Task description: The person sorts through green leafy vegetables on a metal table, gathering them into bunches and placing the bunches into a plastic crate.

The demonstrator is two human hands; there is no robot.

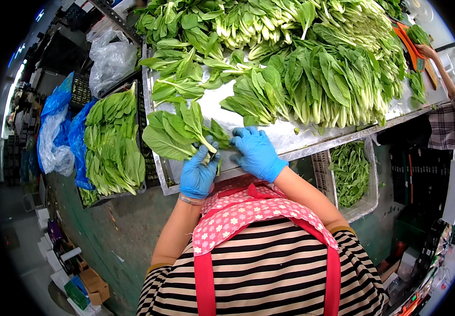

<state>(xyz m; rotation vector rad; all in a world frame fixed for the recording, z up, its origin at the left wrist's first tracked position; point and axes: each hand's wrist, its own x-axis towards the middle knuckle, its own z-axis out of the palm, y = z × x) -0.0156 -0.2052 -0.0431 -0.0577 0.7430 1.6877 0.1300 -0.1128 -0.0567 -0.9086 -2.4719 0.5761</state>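
Observation:
In the head view, my left hand [198, 174], in a blue glove, is closed around the stems of a small bunch of leafy greens [167, 134], its broad leaves fanning out to the upper left. My right hand [256, 155], also gloved, is just right of that bunch over the metal tray [296, 147], fingers bent and apart, fingertips beside a darker leaf [218, 136]. Beyond both hands, pale-stemmed greens [333, 79] are heaped on the tray, with several smaller bunches lying toward its left.
Left stands a crate of greens [109, 142] beside blue and clear plastic bags [59, 147]. Below the tray's right part sits a plastic crate [370, 195] of smaller leaves. At upper right, another person's arm [446, 79] reaches to an orange object [409, 45].

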